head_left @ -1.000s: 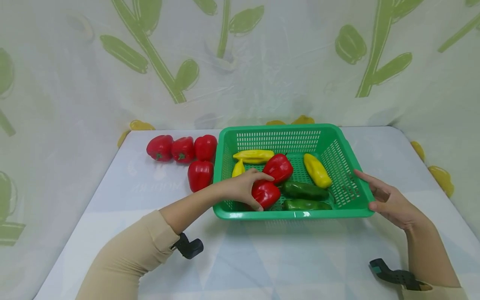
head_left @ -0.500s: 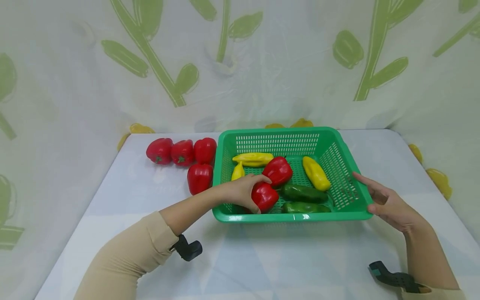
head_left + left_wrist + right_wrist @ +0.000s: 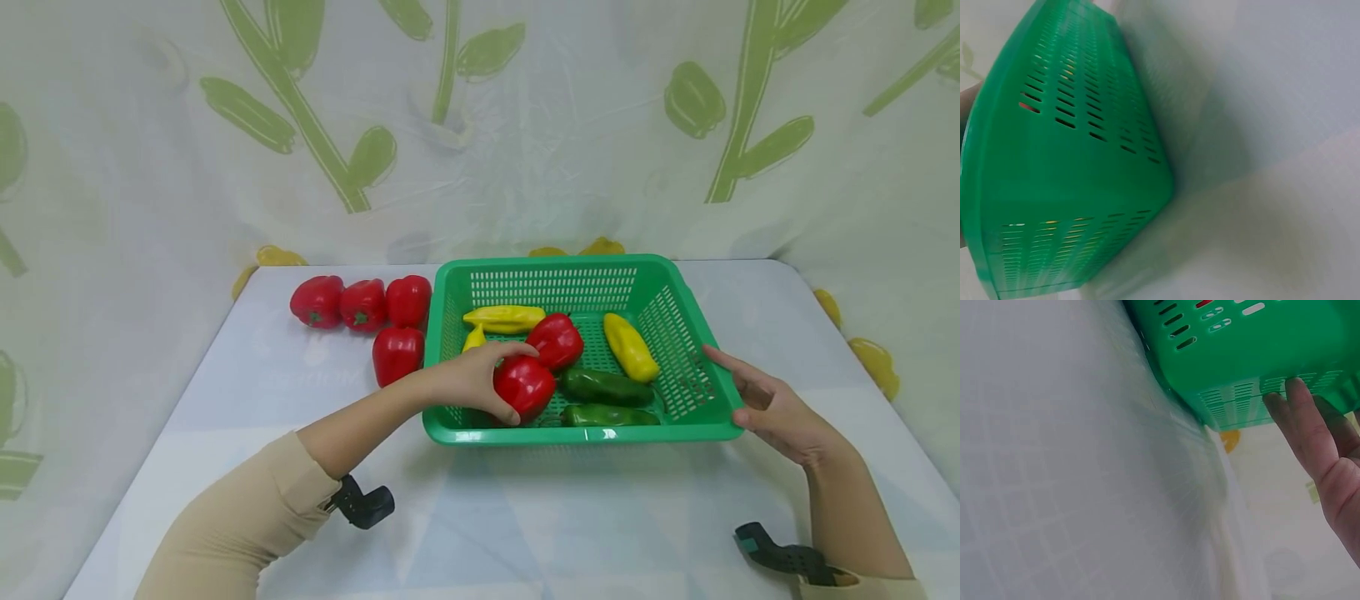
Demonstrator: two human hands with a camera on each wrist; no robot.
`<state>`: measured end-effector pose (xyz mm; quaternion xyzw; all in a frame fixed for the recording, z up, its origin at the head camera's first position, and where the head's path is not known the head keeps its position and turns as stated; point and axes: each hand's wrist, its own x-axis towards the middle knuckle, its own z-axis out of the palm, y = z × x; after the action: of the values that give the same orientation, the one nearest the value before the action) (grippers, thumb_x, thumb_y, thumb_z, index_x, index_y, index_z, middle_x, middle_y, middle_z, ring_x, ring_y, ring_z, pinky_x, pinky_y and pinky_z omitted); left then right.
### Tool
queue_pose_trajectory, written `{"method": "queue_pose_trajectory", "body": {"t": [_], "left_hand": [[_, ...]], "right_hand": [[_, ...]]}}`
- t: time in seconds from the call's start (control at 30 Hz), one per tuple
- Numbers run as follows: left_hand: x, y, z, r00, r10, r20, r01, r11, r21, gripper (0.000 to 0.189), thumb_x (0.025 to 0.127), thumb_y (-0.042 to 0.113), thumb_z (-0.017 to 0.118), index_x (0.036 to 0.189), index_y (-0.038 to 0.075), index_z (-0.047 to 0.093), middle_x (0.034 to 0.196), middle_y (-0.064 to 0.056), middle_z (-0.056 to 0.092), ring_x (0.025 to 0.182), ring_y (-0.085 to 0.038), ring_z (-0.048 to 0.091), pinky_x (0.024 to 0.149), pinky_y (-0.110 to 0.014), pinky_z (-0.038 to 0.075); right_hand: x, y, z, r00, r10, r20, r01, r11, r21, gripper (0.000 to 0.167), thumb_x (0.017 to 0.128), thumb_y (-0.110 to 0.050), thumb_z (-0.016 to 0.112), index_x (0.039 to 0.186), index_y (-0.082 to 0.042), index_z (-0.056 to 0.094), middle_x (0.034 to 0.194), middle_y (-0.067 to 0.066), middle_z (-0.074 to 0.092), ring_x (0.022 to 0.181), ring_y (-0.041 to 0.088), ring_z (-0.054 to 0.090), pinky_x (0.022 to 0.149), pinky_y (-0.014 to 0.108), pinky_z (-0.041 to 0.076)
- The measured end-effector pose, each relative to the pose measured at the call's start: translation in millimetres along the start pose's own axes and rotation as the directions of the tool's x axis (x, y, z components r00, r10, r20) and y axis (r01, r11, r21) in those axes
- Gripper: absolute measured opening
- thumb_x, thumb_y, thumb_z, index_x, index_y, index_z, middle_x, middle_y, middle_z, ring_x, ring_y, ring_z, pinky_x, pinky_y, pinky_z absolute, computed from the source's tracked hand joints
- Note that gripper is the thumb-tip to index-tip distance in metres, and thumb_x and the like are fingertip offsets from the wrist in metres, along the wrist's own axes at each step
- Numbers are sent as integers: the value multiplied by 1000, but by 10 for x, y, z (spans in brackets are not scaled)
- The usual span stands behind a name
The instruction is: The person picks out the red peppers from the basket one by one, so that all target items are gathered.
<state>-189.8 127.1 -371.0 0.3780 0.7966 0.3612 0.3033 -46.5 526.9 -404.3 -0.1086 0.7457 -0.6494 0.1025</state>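
In the head view, my left hand (image 3: 474,379) grips a red bell pepper (image 3: 525,388) at the near left of the green basket (image 3: 585,434). Thumb and fingers curve round its left side. Touching or close behind it lies a second red bell pepper (image 3: 556,342). My right hand (image 3: 783,417) rests against the basket's right side, its thumb at the near corner of the rim. In the right wrist view, nearly straight fingers (image 3: 1311,434) touch the slotted wall. Only the basket's outside fills the left wrist view, with the left hand mostly hidden behind it.
Inside the basket lie yellow peppers (image 3: 632,347) and two green peppers (image 3: 607,387). Several more red bell peppers (image 3: 397,356) sit on the white table (image 3: 300,392) to its left. Behind the table hangs a leaf-patterned cloth (image 3: 570,150).
My left hand has drawn the gripped red bell pepper slightly left and up, apart from the green peppers. The right hand keeps its place at the basket's side.
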Motion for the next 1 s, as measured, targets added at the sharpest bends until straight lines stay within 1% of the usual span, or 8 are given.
{"method": "queue_pose_trajectory", "body": {"t": [0.2,0.3,0.43,0.57,0.67,0.77,0.9,1.0], "left_hand": [[-67,26,-69,999,19,-48,-20,1000,-17,84,66,16,84,139,22,42,131,-1,48,121,-20,43,79,-33,56],[-100,47,-115,997,13,-76,-16,999,-33,85,66,17,85,138,23,42,131,0,48,120,-20,44,78,-33,56],[-151,72,-172,994,-12,-107,3,997,-83,85,65,16,85,139,24,42,131,-1,47,121,-23,44,78,-35,56],[-188,88,-223,993,-11,-121,-5,992,-127,85,66,15,84,139,21,41,133,-2,46,123,-25,43,79,-36,56],[-229,108,-268,991,-15,-131,-6,987,-161,86,66,14,84,140,22,40,135,-2,44,125,-26,42,79,-38,56],[-279,124,-325,986,-24,-163,-3,987,-163,88,65,16,85,139,26,40,135,-1,44,125,-25,42,79,-38,56],[-349,144,-403,979,-1,-206,-25,992,-126,88,65,19,85,140,29,40,134,0,46,123,-24,44,79,-38,56],[-401,154,-442,977,20,-213,-45,992,-115,86,67,21,84,141,28,39,134,1,46,123,-25,44,79,-38,56]], "right_hand": [[13,-6,12,1000,-5,2,5,1000,15,67,94,-18,59,151,-17,23,132,-1,44,114,9,54,88,25,51],[14,-9,15,1000,-9,4,9,1000,17,67,94,-17,58,151,-16,23,132,-1,44,114,9,53,88,24,51],[10,-13,12,1000,-11,4,11,1000,12,66,94,-18,58,151,-17,23,133,-2,43,114,8,53,88,24,51],[11,-12,11,1000,-4,-4,4,1000,9,67,94,-19,58,151,-18,24,131,-2,44,114,8,53,88,24,51],[11,-10,12,1000,0,-9,0,1000,4,67,93,-20,59,151,-18,24,133,-3,44,114,8,53,87,24,51],[11,-9,15,1000,-3,-7,3,1000,-4,68,94,-21,59,151,-18,23,135,-5,42,114,8,53,87,24,51],[16,-12,16,1000,-8,-2,8,1000,1,68,94,-19,59,151,-17,23,134,-4,43,113,9,53,88,24,51],[19,-18,13,1000,-8,-2,8,1000,5,68,94,-19,59,151,-17,23,135,-5,43,114,8,53,88,23,50]]}}
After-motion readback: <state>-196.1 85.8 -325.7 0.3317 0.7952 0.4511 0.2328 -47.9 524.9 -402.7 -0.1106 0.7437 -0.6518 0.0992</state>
